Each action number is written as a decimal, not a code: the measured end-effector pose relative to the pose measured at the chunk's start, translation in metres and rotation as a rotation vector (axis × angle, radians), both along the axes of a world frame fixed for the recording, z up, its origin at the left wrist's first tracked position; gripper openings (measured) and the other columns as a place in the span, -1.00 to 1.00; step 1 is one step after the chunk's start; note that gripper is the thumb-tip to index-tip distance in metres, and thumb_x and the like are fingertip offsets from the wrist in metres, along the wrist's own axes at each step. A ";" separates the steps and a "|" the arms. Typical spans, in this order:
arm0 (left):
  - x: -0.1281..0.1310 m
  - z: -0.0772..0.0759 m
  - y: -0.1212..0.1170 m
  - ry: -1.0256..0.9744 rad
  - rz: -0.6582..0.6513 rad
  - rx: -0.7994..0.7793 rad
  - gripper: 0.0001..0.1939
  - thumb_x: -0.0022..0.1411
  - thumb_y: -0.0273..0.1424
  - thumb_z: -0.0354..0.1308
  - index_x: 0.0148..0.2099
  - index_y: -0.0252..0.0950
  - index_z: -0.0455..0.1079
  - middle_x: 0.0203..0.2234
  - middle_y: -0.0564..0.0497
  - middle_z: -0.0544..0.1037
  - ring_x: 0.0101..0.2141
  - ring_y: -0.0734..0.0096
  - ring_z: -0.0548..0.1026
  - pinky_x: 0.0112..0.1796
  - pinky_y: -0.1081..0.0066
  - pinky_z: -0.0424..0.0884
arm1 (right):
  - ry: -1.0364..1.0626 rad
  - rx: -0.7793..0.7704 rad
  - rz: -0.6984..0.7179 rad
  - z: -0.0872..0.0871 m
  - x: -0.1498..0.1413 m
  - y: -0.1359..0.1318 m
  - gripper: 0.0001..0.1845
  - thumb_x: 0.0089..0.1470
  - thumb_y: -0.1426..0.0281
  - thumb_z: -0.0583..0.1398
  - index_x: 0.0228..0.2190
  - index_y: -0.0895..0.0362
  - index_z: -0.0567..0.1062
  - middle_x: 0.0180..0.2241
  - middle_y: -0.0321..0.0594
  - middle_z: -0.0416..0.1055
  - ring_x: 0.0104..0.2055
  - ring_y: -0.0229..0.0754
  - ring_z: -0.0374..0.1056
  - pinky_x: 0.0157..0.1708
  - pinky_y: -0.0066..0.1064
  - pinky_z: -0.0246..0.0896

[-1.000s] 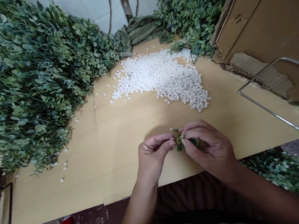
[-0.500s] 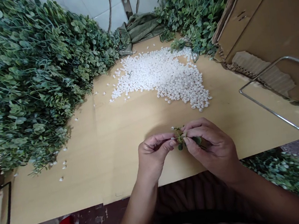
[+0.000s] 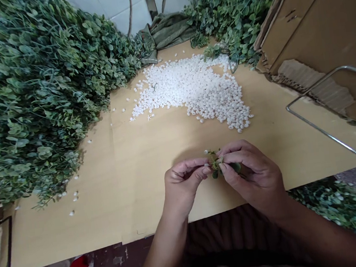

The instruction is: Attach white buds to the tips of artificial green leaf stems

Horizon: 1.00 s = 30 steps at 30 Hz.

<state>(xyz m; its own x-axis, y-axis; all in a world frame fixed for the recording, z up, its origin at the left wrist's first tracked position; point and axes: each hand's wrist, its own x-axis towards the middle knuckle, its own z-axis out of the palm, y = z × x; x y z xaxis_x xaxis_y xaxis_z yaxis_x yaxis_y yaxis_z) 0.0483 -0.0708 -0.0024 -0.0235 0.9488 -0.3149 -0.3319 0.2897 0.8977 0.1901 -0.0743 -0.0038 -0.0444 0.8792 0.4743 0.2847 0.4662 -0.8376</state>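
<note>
Over the table's near edge, both my hands meet at a small artificial leaf sprig [image 3: 215, 174]. My right hand [image 3: 256, 176] pinches the sprig between thumb and fingers, its green leaves poking out around the fingertips. From the other side comes my left hand [image 3: 182, 184], thumb and forefinger pressed together against the stem. A speck of white shows at the left fingertips, probably a small white bud; the fingers hide most of it. One white bud [image 3: 206, 151] sits on the upper tip of the sprig. Beyond my hands spreads a heap of small white buds [image 3: 188, 85].
Artificial greenery [image 3: 42, 97] is piled high on the left, with more greenery [image 3: 225, 12] at the back right. A cardboard box [image 3: 316, 23] and a metal wire frame [image 3: 326, 133] stand on the right. A green cloth [image 3: 171, 30] lies at the back. Loose buds dot the left side.
Hardly anything differs. Both hands keep their grip at the sprig, with only a tiny shift of the fingers and of the view.
</note>
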 end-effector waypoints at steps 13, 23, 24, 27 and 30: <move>0.000 0.001 0.000 0.021 0.011 0.007 -0.80 -0.27 -0.37 0.41 -0.49 -0.29 0.53 -0.62 0.04 0.56 -0.61 0.60 0.42 -0.52 0.56 0.43 | 0.007 -0.014 0.017 -0.001 0.001 0.000 -0.86 -0.01 0.60 0.14 -0.42 0.12 0.41 -0.38 -0.22 0.32 -0.32 -0.24 0.32 -0.25 -0.37 0.29; 0.001 0.001 0.001 0.015 0.009 0.000 -0.80 -0.28 -0.37 0.41 -0.49 -0.28 0.54 -0.62 0.05 0.56 -0.62 0.61 0.42 -0.51 0.57 0.43 | 0.002 -0.022 0.025 -0.001 0.000 -0.001 -0.86 -0.01 0.59 0.14 -0.43 0.12 0.42 -0.39 -0.22 0.32 -0.32 -0.23 0.33 -0.27 -0.36 0.30; 0.001 0.002 0.001 0.011 0.008 -0.003 -0.81 -0.28 -0.38 0.41 -0.49 -0.27 0.54 -0.62 0.05 0.56 -0.62 0.61 0.42 -0.51 0.57 0.43 | 0.000 -0.025 0.030 0.000 0.000 -0.001 -0.87 -0.01 0.58 0.14 -0.43 0.12 0.41 -0.39 -0.22 0.32 -0.33 -0.23 0.33 -0.27 -0.36 0.30; 0.001 0.002 0.000 -0.005 0.000 -0.005 -0.82 -0.27 -0.39 0.41 -0.50 -0.26 0.54 -0.62 0.06 0.57 -0.61 0.62 0.42 -0.50 0.59 0.43 | 0.006 -0.032 0.041 0.000 0.000 0.000 -0.88 0.00 0.58 0.13 -0.44 0.13 0.40 -0.39 -0.21 0.32 -0.34 -0.23 0.32 -0.30 -0.37 0.29; 0.001 0.002 0.000 -0.008 -0.002 0.002 -0.83 -0.25 -0.40 0.40 -0.49 -0.26 0.54 -0.61 0.05 0.58 -0.61 0.61 0.43 -0.49 0.58 0.44 | 0.012 -0.051 0.073 0.000 0.001 0.000 -0.89 0.00 0.56 0.12 -0.45 0.12 0.38 -0.43 -0.23 0.31 -0.38 -0.24 0.30 -0.37 -0.39 0.28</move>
<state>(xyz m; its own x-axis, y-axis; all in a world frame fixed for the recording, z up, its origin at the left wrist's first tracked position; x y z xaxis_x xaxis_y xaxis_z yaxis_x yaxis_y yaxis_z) 0.0489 -0.0708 -0.0006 -0.0189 0.9494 -0.3136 -0.3383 0.2891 0.8955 0.1906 -0.0742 -0.0039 -0.1038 0.8970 0.4296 0.2413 0.4418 -0.8640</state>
